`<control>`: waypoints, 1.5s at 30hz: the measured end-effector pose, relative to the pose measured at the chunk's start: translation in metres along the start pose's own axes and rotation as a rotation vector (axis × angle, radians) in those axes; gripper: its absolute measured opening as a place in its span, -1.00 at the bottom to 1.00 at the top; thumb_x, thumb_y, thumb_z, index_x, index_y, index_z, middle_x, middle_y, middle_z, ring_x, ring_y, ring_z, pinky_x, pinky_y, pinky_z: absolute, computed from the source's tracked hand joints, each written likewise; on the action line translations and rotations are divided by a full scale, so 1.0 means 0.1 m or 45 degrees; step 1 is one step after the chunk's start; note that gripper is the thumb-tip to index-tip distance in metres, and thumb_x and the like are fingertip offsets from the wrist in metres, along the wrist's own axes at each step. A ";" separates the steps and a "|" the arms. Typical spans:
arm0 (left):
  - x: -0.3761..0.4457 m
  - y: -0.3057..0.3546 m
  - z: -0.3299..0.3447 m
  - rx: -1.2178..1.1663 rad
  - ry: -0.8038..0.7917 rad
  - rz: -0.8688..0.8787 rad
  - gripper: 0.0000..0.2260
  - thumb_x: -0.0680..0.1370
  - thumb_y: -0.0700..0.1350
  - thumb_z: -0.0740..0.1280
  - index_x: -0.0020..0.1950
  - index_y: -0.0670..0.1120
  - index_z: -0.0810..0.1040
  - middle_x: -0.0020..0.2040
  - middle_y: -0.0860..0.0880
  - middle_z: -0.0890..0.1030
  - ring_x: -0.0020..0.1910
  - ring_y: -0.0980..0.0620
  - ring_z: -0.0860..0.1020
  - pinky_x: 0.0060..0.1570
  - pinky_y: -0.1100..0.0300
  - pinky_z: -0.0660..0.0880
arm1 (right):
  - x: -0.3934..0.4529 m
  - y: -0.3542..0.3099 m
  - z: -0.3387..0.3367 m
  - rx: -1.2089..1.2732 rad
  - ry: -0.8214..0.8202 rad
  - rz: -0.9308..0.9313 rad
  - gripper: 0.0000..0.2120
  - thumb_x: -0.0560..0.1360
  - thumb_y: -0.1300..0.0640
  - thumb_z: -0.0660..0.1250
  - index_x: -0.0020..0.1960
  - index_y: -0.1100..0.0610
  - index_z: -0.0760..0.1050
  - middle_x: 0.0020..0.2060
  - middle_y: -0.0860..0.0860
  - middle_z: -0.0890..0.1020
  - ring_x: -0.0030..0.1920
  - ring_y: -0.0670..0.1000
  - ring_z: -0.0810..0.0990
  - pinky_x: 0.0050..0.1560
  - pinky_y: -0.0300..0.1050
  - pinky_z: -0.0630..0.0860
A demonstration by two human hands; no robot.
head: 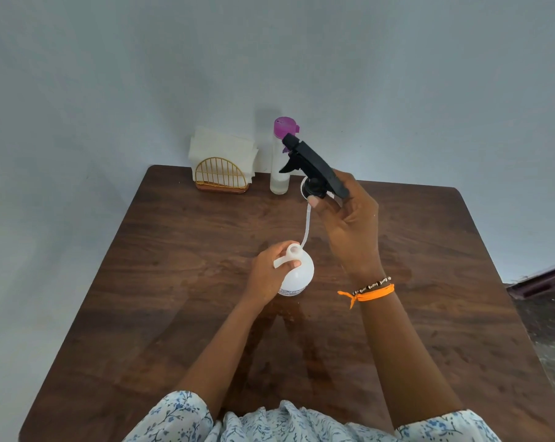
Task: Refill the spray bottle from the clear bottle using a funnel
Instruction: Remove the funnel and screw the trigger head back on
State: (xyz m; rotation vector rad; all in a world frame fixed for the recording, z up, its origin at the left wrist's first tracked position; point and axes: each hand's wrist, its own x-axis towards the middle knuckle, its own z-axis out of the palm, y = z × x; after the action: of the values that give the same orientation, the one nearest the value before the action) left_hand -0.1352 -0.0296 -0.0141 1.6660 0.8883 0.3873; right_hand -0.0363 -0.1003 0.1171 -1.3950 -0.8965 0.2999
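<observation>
A small white spray bottle [296, 274] stands mid-table with its neck uncovered. My left hand [268, 272] is wrapped around its left side. My right hand [346, 218] holds the black trigger spray head [311, 167] lifted above and behind the bottle. The head's thin white dip tube [306, 226] hangs down and still reaches the bottle's neck. A tall clear bottle [280, 167] with a purple cap stands at the table's back edge, with a little liquid at its bottom. A white rim shows just behind the spray head; I cannot tell whether it is the funnel.
A gold wire napkin holder [220, 178] with white napkins sits at the back, left of the clear bottle. The brown wooden table [174, 282] stands against a pale wall. Its right edge borders a dark floor area.
</observation>
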 end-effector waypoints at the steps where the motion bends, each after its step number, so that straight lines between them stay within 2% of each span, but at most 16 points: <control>1: 0.00 0.00 0.00 -0.001 -0.003 0.001 -0.67 0.50 -0.07 0.37 0.26 0.04 0.49 0.24 0.05 0.54 0.19 0.04 0.47 0.02 0.28 0.45 | 0.00 0.03 -0.01 -0.004 -0.032 0.002 -0.68 0.42 0.38 0.36 0.15 0.20 0.47 0.01 0.15 0.60 0.04 -0.04 0.58 0.06 -0.29 0.51; 5: 0.01 -0.02 0.00 -0.036 0.001 -0.006 -0.66 0.49 -0.08 0.38 0.26 0.01 0.49 0.22 0.03 0.55 0.18 0.03 0.49 -0.08 0.35 0.46 | -0.13 0.36 -0.03 -0.162 -0.145 0.140 -0.69 0.38 0.39 0.39 0.09 0.21 0.50 -0.13 -0.01 0.61 -0.11 -0.22 0.58 -0.07 -0.40 0.48; 8: 0.01 -0.06 0.00 -0.074 0.003 -0.021 -0.65 0.48 -0.07 0.39 0.25 0.00 0.50 0.21 0.01 0.57 0.16 0.02 0.51 -0.07 0.30 0.50 | -0.30 0.68 -0.06 -0.239 -0.218 0.310 -0.71 0.39 0.34 0.41 0.07 0.12 0.52 -0.13 -0.08 0.63 -0.07 -0.08 0.60 -0.01 -0.25 0.51; 10: 0.02 -0.10 0.01 -0.073 -0.011 -0.024 -0.65 0.48 -0.04 0.39 0.25 0.00 0.50 0.20 0.02 0.57 0.15 0.02 0.52 -0.08 0.29 0.52 | -0.37 0.79 -0.07 -0.219 -0.254 0.349 -0.70 0.41 0.31 0.40 0.13 0.14 0.51 -0.06 -0.02 0.63 0.00 -0.02 0.60 0.03 -0.29 0.52; 12: 0.04 -0.15 0.01 -0.066 -0.016 -0.025 -0.63 0.47 0.01 0.39 0.26 0.00 0.50 0.22 -0.01 0.57 0.16 -0.02 0.53 -0.02 0.21 0.55 | -0.37 0.84 -0.06 -0.256 -0.281 0.329 -0.69 0.42 0.30 0.39 0.15 0.16 0.51 -0.02 0.00 0.62 0.03 -0.03 0.59 0.03 -0.37 0.49; 16: 0.05 -0.19 0.01 -0.049 -0.015 -0.010 -0.62 0.45 0.04 0.38 0.25 0.02 0.51 0.22 -0.01 0.57 0.19 -0.02 0.53 0.10 0.01 0.56 | -0.37 0.94 -0.02 -0.362 -0.314 0.321 -0.71 0.43 0.28 0.38 0.14 0.16 0.52 -0.02 -0.03 0.62 0.00 -0.08 0.57 0.03 -0.33 0.47; 18: 0.05 -0.19 0.01 -0.030 -0.004 -0.012 -0.63 0.48 0.01 0.37 0.28 0.00 0.49 0.25 -0.01 0.56 0.19 -0.01 0.52 0.11 0.02 0.56 | -0.39 0.99 -0.02 -0.312 -0.292 0.380 -0.77 0.44 0.24 0.38 0.10 0.14 0.55 -0.08 -0.08 0.62 -0.04 -0.13 0.58 -0.01 -0.31 0.48; 20: 0.05 -0.18 0.01 -0.022 0.002 -0.004 -0.63 0.49 -0.02 0.36 0.29 -0.01 0.49 0.26 -0.01 0.55 0.20 0.00 0.51 0.12 0.04 0.55 | -0.41 1.02 -0.04 -0.255 -0.305 0.414 -0.79 0.44 0.23 0.39 0.08 0.15 0.56 -0.08 -0.06 0.64 -0.04 -0.09 0.60 -0.01 -0.26 0.51; 25: 0.05 -0.21 0.01 -0.062 -0.002 0.050 -0.68 0.49 -0.01 0.36 0.23 0.01 0.54 0.18 0.02 0.60 0.16 0.03 0.54 0.12 0.06 0.54 | -0.41 1.06 -0.08 -0.295 -0.366 0.381 -0.70 0.40 0.25 0.42 0.13 0.19 0.54 0.01 0.02 0.64 0.06 -0.04 0.58 0.09 -0.33 0.46; 28: 0.05 -0.21 0.02 -0.087 0.011 0.070 -0.72 0.50 -0.08 0.35 0.21 -0.01 0.55 0.15 0.01 0.62 0.14 0.04 0.55 0.12 0.08 0.53 | -0.37 1.06 -0.04 -0.372 -0.355 0.323 -0.72 0.39 0.23 0.44 0.09 0.16 0.53 -0.07 -0.02 0.59 -0.02 -0.04 0.56 0.02 -0.26 0.48; 31: 0.05 -0.21 0.02 -0.093 0.001 0.103 -0.73 0.51 -0.15 0.33 0.21 -0.04 0.56 0.13 0.02 0.63 0.12 0.06 0.56 0.13 0.08 0.51 | -0.37 1.07 0.00 -0.444 -0.384 0.257 -0.72 0.39 0.21 0.43 0.09 0.14 0.56 -0.18 0.05 0.47 -0.12 0.07 0.50 -0.06 -0.13 0.47; 33: 0.06 -0.22 0.02 -0.080 0.003 0.096 -0.72 0.51 -0.16 0.32 0.22 -0.05 0.55 0.13 0.02 0.63 0.12 0.08 0.56 0.14 0.10 0.50 | -0.37 1.06 0.01 -0.428 -0.356 0.258 -0.72 0.37 0.22 0.45 0.08 0.11 0.57 -0.21 0.00 0.46 -0.12 0.07 0.50 -0.04 -0.14 0.46; 35: 0.06 -0.22 0.02 -0.049 0.007 0.094 -0.73 0.52 -0.16 0.31 0.22 -0.05 0.55 0.13 0.03 0.62 0.11 0.09 0.55 0.13 0.11 0.49 | -0.38 1.06 0.03 -0.409 -0.302 0.285 -0.73 0.33 0.21 0.49 0.02 0.14 0.58 -0.19 -0.07 0.48 -0.10 0.02 0.53 -0.03 -0.24 0.47; 37: 0.06 -0.23 0.03 -0.025 0.018 0.113 -0.73 0.52 -0.17 0.31 0.21 -0.05 0.55 0.13 0.01 0.63 0.12 0.07 0.56 0.15 0.07 0.50 | -0.38 1.06 0.05 -0.395 -0.245 0.317 -0.74 0.30 0.19 0.52 -0.04 0.19 0.57 -0.16 -0.02 0.53 -0.09 -0.01 0.54 -0.03 -0.31 0.47; 39: 0.06 -0.24 0.03 -0.013 0.034 0.117 -0.74 0.51 -0.20 0.31 0.18 -0.06 0.56 0.11 0.01 0.63 0.12 0.05 0.56 0.17 0.00 0.50 | -0.40 1.06 0.08 -0.339 -0.188 0.351 -0.74 0.28 0.20 0.53 -0.10 0.21 0.53 -0.14 0.04 0.58 -0.08 -0.02 0.56 0.00 -0.29 0.48; 45: 0.05 -0.18 0.03 0.009 0.060 0.129 -0.77 0.50 -0.22 0.34 0.15 -0.06 0.57 0.07 0.01 0.64 0.09 0.04 0.57 0.19 -0.08 0.46 | -0.47 1.01 0.19 -0.230 -0.063 0.415 -0.74 0.29 0.29 0.50 -0.09 0.16 0.49 -0.18 -0.04 0.62 -0.09 -0.10 0.56 0.04 -0.32 0.48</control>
State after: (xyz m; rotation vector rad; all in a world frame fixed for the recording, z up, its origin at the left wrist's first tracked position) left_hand -0.1361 -0.0267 -0.0327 1.7188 0.8422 0.4947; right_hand -0.0478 -0.0979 0.0050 -1.7105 -0.7483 0.5121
